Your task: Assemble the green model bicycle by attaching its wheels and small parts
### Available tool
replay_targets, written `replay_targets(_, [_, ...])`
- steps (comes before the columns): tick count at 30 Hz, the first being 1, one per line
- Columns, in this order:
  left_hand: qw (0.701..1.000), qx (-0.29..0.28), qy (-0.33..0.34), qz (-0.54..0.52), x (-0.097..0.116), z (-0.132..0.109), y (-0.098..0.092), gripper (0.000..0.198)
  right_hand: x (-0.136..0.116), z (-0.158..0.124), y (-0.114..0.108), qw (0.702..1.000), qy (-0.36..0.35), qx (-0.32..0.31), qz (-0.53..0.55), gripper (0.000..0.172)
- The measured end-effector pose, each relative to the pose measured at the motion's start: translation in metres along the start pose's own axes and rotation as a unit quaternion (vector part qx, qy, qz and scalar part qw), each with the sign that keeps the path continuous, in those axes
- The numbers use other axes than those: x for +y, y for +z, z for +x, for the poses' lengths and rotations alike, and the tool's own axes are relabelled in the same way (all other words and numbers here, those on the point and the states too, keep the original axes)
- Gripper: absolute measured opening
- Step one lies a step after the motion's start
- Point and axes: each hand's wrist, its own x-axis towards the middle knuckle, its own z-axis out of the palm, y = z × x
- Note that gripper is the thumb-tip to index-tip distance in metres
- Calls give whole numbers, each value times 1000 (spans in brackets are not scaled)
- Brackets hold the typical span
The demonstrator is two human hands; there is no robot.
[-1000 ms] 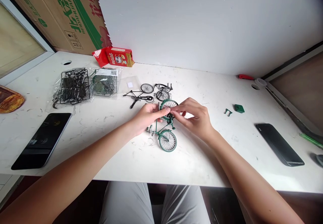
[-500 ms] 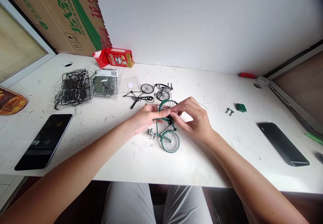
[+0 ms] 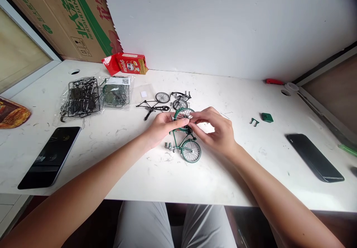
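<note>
A small green model bicycle (image 3: 191,151) is held above the white table, one wheel toward me and the other away. My left hand (image 3: 164,128) grips it from the left, its thumb lying over the far wheel near the hub. From the right, the thumb and index finger of my right hand (image 3: 216,130) pinch at that same wheel's hub. Any small part between those fingertips is hidden. Beyond my hands lie a black model bicycle frame (image 3: 156,106) with a wheel and more black bicycle parts (image 3: 180,101).
Bagged dark parts (image 3: 83,97) and bagged green parts (image 3: 115,93) lie left, near a red box (image 3: 132,63). A phone (image 3: 50,156) is at left, a black slab-shaped object (image 3: 314,156) at right. A green block (image 3: 267,117) sits beside a small green bracket (image 3: 254,121).
The bicycle has tilted slightly, its near wheel shifting right and a little up. My hands keep nearly the same hold at the far wheel.
</note>
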Motion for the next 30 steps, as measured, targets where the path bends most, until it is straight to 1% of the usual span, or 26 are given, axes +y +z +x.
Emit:
replay_targets(2, [999,19,14,28,-1,0,-1,29,-1,-2,2,999,29,4,34,47])
replay_targets(3, [999,28,17,42,-2,0,-2,29,-1,-3,3,998,36,4,46,50])
replay_targets(7, [995,53,14,86,-3,0,-4,31,-1,-3,5,998,40,1,45,49])
replay_targets(14, [991,62,31,115,-1,-1,-2,33,-2,-3,6,999,23,8,39,50])
replay_targets(19, [996,49,19,66,-4,0,-3,30,-2,-3,5,999,20,7,32,49])
replay_targets(23, [999,35,13,29,-6,1,-5,25,-1,0,1,1000,-2,-7,-3,47])
replay_targets(27, [1000,13,-11,-7,-7,2,-4,28,1,3,0,998,-35,-32,-36,40])
replay_targets(30, [999,11,-19,-29,-6,2,-2,29,3,2,1,998,-42,-30,-36,39])
